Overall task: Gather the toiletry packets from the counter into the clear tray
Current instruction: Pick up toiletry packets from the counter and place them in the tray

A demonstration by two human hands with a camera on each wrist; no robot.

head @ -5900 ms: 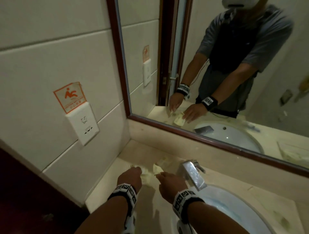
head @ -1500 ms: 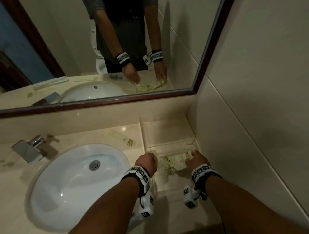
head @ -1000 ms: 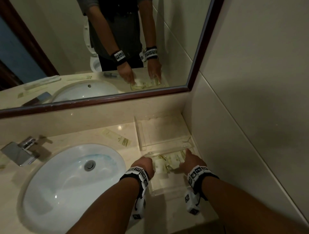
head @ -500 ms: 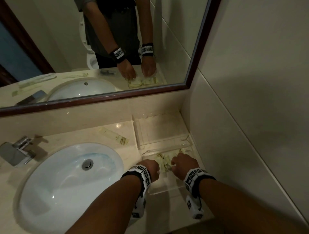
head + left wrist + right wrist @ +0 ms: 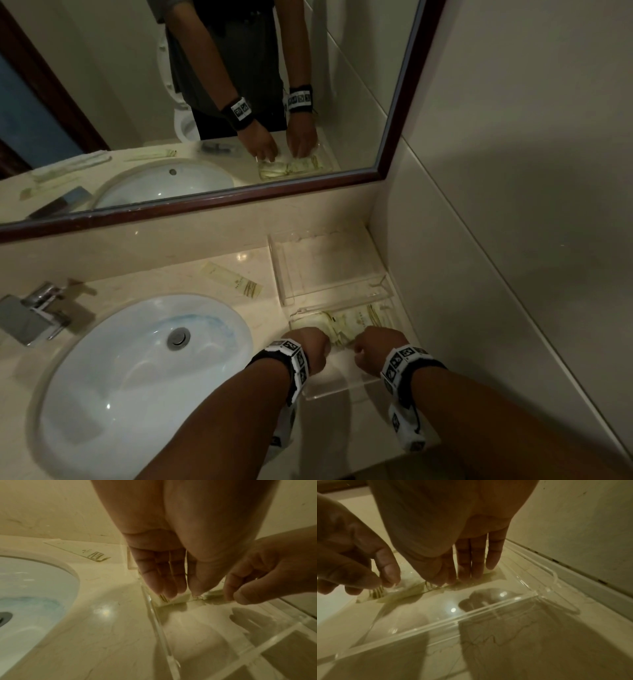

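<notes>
Several pale toiletry packets (image 5: 352,322) lie bunched in the nearer clear tray (image 5: 339,390), at its far end. My left hand (image 5: 308,346) and right hand (image 5: 373,346) are side by side inside this tray. In the right wrist view my left thumb and forefinger pinch the striped end of a packet (image 5: 376,592). The left wrist view shows my right hand's thumb and curled fingers pinching the packets (image 5: 212,596) from the right. One more long packet (image 5: 233,282) lies on the counter between the sink and the farther tray.
A second clear tray (image 5: 325,267) with nothing in it stands behind the first, against the backsplash. The white sink (image 5: 137,377) and chrome faucet (image 5: 30,315) are to the left. The tiled wall (image 5: 513,274) runs close along the right. The mirror (image 5: 205,102) hangs above.
Both hands have drawn closer together over the packets in the near tray and pulled slightly toward me. Several seconds ago they were at the counter left of the faucet.
</notes>
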